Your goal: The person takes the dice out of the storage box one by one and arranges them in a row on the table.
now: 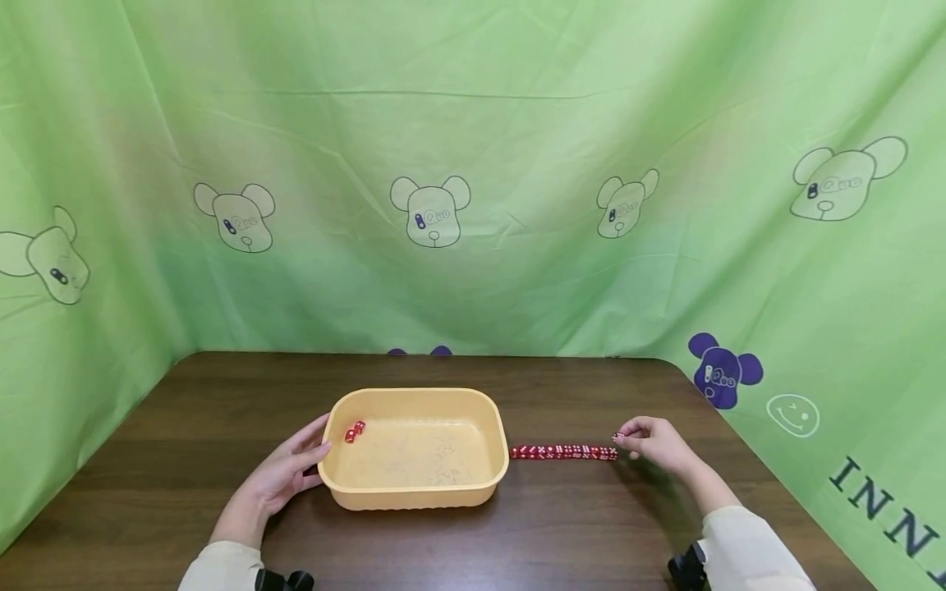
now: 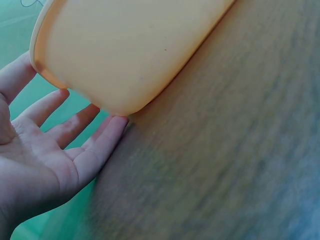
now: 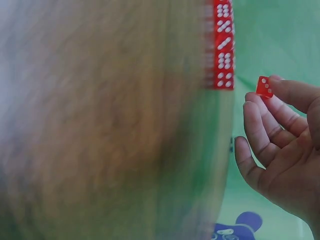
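Note:
A pale orange plastic basin [image 1: 414, 497] stands on the table, with two red dice [image 1: 355, 431] in its left end. My left hand [image 1: 284, 469] holds the basin's left end, its digits at the rim and outer wall; the left wrist view shows several fingertips [image 2: 118, 120] against the wall. To the right of the basin runs a straight row of red dice [image 1: 565, 452] with white pips. Just beyond the row's right end, my right hand [image 1: 654, 442] pinches one red die [image 3: 264, 87] between thumb and fingertips, slightly above the row.
The dark brown wooden table [image 1: 414, 550] has a rounded far right corner. A green curtain [image 1: 517, 295] printed with bear heads hangs around its back and sides. Black wrist devices show at both sleeves [image 1: 746, 554].

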Demonstrator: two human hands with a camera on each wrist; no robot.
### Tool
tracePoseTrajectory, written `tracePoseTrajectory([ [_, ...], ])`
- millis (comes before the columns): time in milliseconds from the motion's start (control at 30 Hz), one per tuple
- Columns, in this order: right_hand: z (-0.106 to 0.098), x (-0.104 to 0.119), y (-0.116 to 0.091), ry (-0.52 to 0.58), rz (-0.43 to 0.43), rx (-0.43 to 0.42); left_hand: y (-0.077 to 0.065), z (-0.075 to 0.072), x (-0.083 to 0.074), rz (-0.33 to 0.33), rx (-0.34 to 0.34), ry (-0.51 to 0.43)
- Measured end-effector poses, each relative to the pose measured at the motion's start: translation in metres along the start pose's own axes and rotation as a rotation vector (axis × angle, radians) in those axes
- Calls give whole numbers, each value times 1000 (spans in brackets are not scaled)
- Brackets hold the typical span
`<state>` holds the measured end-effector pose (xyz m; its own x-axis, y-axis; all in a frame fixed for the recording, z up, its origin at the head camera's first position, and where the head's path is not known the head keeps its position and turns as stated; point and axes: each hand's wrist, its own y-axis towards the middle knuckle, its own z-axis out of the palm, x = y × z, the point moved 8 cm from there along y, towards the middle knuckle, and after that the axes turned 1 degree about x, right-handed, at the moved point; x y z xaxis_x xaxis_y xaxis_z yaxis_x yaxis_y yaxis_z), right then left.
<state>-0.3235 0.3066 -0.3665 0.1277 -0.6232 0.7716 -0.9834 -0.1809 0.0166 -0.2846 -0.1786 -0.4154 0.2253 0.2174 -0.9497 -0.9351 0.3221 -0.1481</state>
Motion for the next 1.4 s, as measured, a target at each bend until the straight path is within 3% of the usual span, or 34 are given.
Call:
tracePoseTrajectory([
  [400,4,-23,-3,-33,49,11,-2,-1,0,-5,-8,0],
  [1400,7,-21,-3,-103,23,1,1,-2,1,-15,-24,3],
])
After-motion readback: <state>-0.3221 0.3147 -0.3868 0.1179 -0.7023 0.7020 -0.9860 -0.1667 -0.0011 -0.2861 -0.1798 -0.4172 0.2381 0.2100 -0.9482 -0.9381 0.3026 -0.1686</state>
